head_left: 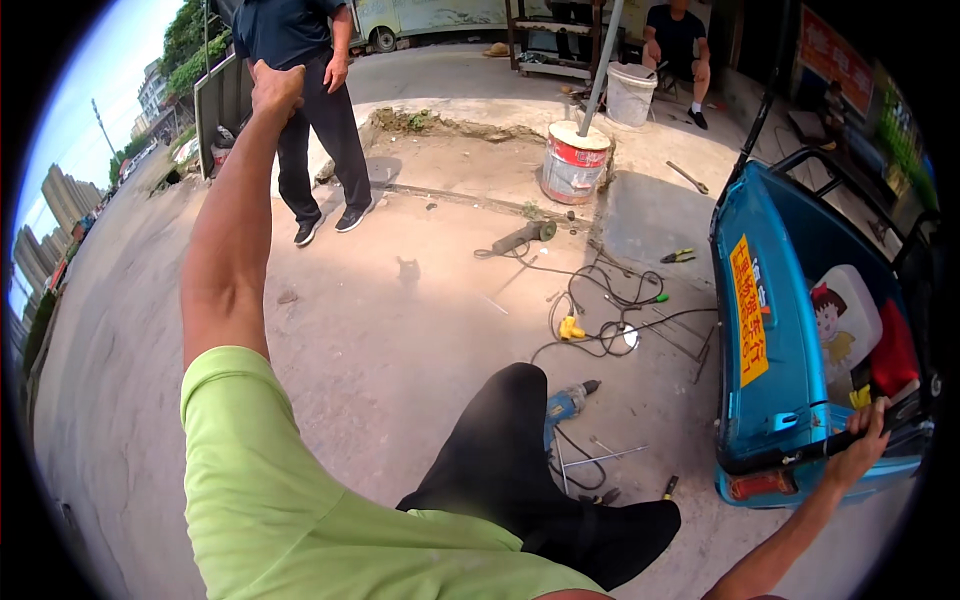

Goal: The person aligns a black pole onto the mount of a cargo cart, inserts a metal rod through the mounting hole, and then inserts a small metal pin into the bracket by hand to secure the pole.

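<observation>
My left arm reaches far forward, in a light green sleeve. At its end my left hand (277, 92) is held up with a finger stretched out and nothing visible in it. It overlaps the view of a standing person (322, 110) in dark clothes, and I cannot make out any contact. At the right, my right hand (868, 440) is wrapped round a black rail (800, 455) at the rear of a blue cargo vehicle (775, 400). A child's seat back with a cartoon figure (845, 320) and a red cloth (893, 350) are inside the vehicle.
By my dark-trousered leg lie a blue power drill (567, 405) and thin rods. Beyond are an angle grinder (522, 238), tangled black cables (600, 340), a yellow plug (571, 328) and pliers (678, 256). A red-and-grey bucket (575, 165) holds a pole. Another person (677, 45) sits behind.
</observation>
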`<state>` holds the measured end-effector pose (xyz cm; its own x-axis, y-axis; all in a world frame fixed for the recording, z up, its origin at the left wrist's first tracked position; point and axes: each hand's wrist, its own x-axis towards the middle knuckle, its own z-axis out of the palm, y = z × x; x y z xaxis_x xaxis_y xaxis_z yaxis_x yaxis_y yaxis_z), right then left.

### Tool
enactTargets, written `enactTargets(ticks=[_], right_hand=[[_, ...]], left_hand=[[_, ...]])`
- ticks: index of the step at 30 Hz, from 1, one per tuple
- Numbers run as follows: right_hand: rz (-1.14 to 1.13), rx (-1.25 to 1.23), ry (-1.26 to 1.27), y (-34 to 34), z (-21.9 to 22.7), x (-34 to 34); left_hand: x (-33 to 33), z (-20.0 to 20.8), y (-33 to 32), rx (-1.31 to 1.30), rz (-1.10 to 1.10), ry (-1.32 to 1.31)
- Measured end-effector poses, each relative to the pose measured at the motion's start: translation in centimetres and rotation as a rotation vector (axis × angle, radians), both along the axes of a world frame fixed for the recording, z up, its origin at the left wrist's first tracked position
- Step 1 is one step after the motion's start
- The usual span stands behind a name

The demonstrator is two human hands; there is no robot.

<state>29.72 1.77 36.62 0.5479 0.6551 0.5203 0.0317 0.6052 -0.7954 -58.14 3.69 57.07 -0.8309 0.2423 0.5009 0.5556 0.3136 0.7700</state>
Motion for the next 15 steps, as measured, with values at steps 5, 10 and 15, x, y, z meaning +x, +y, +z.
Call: enactTargets(ticks=[5, 10, 15], right_hand=[[0.022, -0.004, -0.011, 0.4, -0.5, 1.1], [0.017, 0.008, -0.041, 0.5, -0.6, 0.8], [-0.009, 0.012, -0.074, 0.3, -0.7, 1.7]], left_hand=[[-2.2, -0.7, -1.6, -0.078, 0.074, -0.005], [-1.6, -0.2, -3.2, -0.087, 0.13, 0.0], [-3.0, -1.4, -2.7, -0.081, 0.132, -0.009]])
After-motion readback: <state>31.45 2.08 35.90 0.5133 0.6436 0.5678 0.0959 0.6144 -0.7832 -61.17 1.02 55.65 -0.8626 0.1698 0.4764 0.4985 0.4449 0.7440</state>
